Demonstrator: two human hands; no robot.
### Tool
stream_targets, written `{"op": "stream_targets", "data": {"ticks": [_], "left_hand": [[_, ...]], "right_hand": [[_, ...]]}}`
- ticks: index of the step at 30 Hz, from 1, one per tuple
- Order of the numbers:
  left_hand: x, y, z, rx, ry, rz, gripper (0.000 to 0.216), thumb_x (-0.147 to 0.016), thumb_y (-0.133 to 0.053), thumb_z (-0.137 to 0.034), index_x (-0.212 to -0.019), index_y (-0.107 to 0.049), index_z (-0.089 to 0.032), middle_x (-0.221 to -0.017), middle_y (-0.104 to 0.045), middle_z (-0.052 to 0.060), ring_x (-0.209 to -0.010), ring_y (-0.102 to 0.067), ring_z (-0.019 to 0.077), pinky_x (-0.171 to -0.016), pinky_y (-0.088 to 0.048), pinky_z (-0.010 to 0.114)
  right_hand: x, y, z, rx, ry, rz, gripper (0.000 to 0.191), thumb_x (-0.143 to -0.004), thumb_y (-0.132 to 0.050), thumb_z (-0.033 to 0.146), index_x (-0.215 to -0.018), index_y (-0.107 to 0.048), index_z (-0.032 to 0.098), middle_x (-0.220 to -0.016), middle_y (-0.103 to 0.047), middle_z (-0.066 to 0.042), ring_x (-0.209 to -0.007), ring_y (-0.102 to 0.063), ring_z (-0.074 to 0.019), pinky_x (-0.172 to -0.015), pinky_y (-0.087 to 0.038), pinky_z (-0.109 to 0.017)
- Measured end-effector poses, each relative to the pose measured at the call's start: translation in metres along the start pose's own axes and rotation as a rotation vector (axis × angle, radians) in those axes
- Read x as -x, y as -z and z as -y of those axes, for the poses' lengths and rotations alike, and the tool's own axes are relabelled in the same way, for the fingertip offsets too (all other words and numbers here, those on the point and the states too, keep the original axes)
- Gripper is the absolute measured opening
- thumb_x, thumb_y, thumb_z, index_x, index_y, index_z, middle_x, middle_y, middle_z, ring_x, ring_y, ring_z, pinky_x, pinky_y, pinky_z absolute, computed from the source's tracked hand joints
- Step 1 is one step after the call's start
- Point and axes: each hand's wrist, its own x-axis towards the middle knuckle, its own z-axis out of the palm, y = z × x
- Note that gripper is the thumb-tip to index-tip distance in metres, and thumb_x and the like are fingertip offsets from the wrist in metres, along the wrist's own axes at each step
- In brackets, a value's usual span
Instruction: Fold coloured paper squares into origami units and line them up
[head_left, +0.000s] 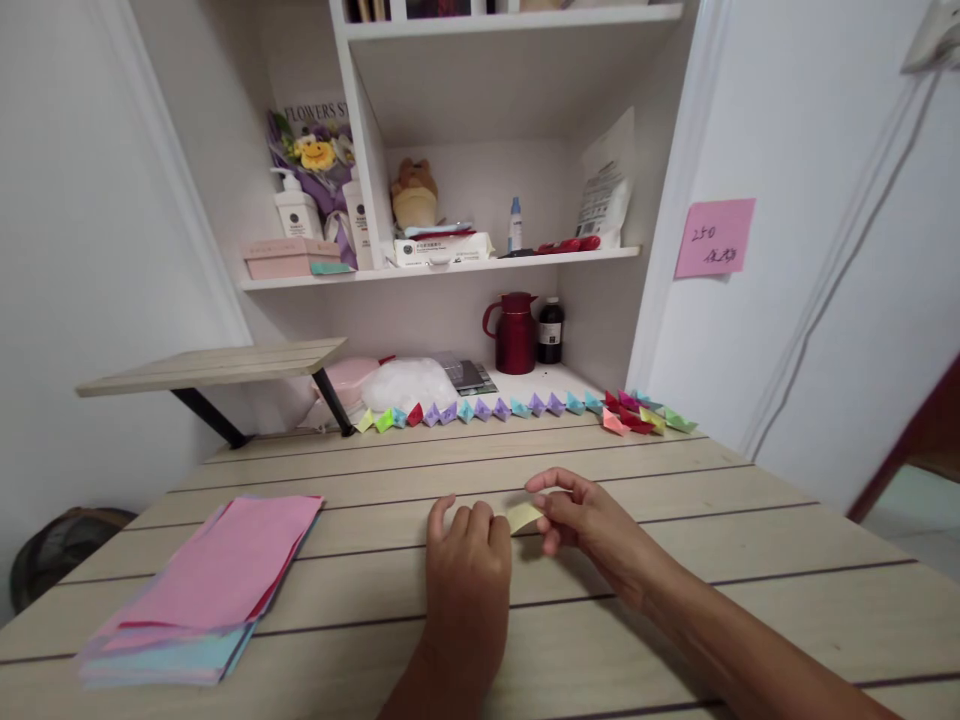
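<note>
Small yellow paper (523, 516) held between both hands, right of the paper stack (214, 585)

We see the right hand (581, 515) pinching the yellow paper between thumb and fingertips, low over the table (750, 560). The left hand (469, 545) curls its fingers against the paper's other end, but we cannot tell whether they grip. Beyond the stack and to its right lies a row of folded shapes (487, 409). We judge many are done, and the thick stack leaves many more.

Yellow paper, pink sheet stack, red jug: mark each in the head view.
yellow paper (523, 516), head view, its exposed middle
pink sheet stack (217, 575), head view, top pink sheet
red jug (516, 340), head view, its body
</note>
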Motion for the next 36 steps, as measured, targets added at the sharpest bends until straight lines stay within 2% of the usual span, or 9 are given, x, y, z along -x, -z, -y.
{"op": "stream_targets", "data": {"ticks": [3,7,10,13,17,23,29,33,36], "left_hand": [[-0.003,0.007,0.002,0.305,0.203,-0.032,0.022,-0.088,-0.051,-0.02,-0.077,-0.07,-0.022,-0.073,-0.067,0.002,-0.075,-0.062,0.0185,-0.09,-0.042,0.042],[-0.009,0.008,0.009,0.989,0.744,0.093,0.025,-0.075,-0.066,-0.041,-0.071,-0.072,-0.017,-0.063,-0.066,0.001,-0.061,-0.062,0.0187,-0.059,-0.048,0.029],[-0.013,0.004,0.015,1.341,1.057,0.088,0.042,-0.06,-0.077,-0.049,-0.079,-0.074,-0.011,-0.057,-0.066,0.003,-0.052,-0.061,0.0181,-0.051,-0.048,0.027],[-0.012,0.0,0.019,1.438,1.124,0.066,0.049,-0.052,-0.083,-0.046,-0.081,-0.074,-0.009,-0.058,-0.068,0.006,-0.053,-0.063,0.0185,-0.054,-0.05,0.028],[-0.009,-0.002,0.016,1.429,1.058,0.173,0.05,-0.057,-0.08,-0.047,-0.087,-0.074,-0.008,-0.058,-0.068,0.006,-0.054,-0.063,0.019,-0.053,-0.048,0.027],[-0.008,0.001,0.011,1.286,0.782,0.368,0.046,-0.072,-0.065,-0.056,-0.07,-0.072,-0.01,-0.06,-0.068,0.007,-0.055,-0.062,0.0188,-0.057,-0.047,0.028],[-0.007,0.004,0.025,0.67,0.52,0.221,0.051,-0.091,-0.038,-0.047,-0.059,-0.066,-0.019,-0.064,-0.067,0.005,-0.064,-0.061,0.02,-0.066,-0.047,0.031],[-0.01,0.013,0.029,0.469,0.193,0.049,0.032,-0.092,-0.043,-0.032,-0.084,-0.072,-0.02,-0.103,-0.066,0.009,-0.094,-0.061,0.0221,-0.084,-0.046,0.037],[-0.013,0.021,0.022,0.416,-0.095,0.134,0.029,-0.092,-0.043,-0.022,-0.103,-0.07,-0.026,-0.128,-0.058,0.008,-0.117,-0.052,0.0217,-0.099,-0.038,0.042]], "right_hand": [[-0.001,0.005,0.0,0.044,0.121,-0.032,0.034,-0.08,-0.061,0.052,-0.094,-0.061,0.021,-0.08,-0.066,-0.002,-0.067,-0.063,-0.0168,-0.07,-0.05,-0.033],[-0.006,0.019,0.0,0.167,0.207,-0.06,0.046,-0.086,-0.047,0.062,-0.109,-0.062,0.026,-0.123,-0.06,-0.007,-0.115,-0.054,-0.026,-0.1,-0.039,-0.043],[-0.006,0.022,0.0,0.169,0.134,0.069,0.051,-0.086,-0.046,0.062,-0.121,-0.057,0.027,-0.126,-0.06,-0.008,-0.12,-0.052,-0.0268,-0.103,-0.035,-0.046],[-0.005,0.014,-0.004,0.107,0.081,0.198,0.055,-0.077,-0.066,0.054,-0.122,-0.055,0.025,-0.114,-0.065,-0.009,-0.111,-0.058,-0.0255,-0.099,-0.04,-0.043],[-0.003,-0.004,-0.011,-0.04,0.066,0.297,0.045,-0.064,-0.08,0.041,-0.1,-0.064,0.018,-0.095,-0.068,-0.007,-0.091,-0.063,-0.0217,-0.084,-0.046,-0.034],[-0.004,-0.002,-0.011,-0.053,-0.03,0.153,0.035,-0.064,-0.078,0.044,-0.068,-0.056,0.017,-0.062,-0.06,0.001,-0.056,-0.053,-0.0122,-0.056,-0.039,-0.025],[-0.01,0.027,-0.006,0.257,-0.076,0.207,0.031,-0.073,-0.065,0.044,-0.071,-0.048,0.019,-0.063,-0.057,0.002,-0.054,-0.05,-0.0114,-0.051,-0.035,-0.023],[-0.014,0.039,-0.009,0.67,-0.015,0.232,0.019,-0.074,-0.061,0.033,-0.067,-0.052,0.018,-0.06,-0.054,0.002,-0.054,-0.047,-0.0111,-0.049,-0.032,-0.022],[-0.014,0.041,-0.01,0.761,0.024,0.231,0.011,-0.07,-0.063,0.024,-0.064,-0.057,0.017,-0.06,-0.055,0.002,-0.058,-0.048,-0.0119,-0.05,-0.03,-0.022]]}}
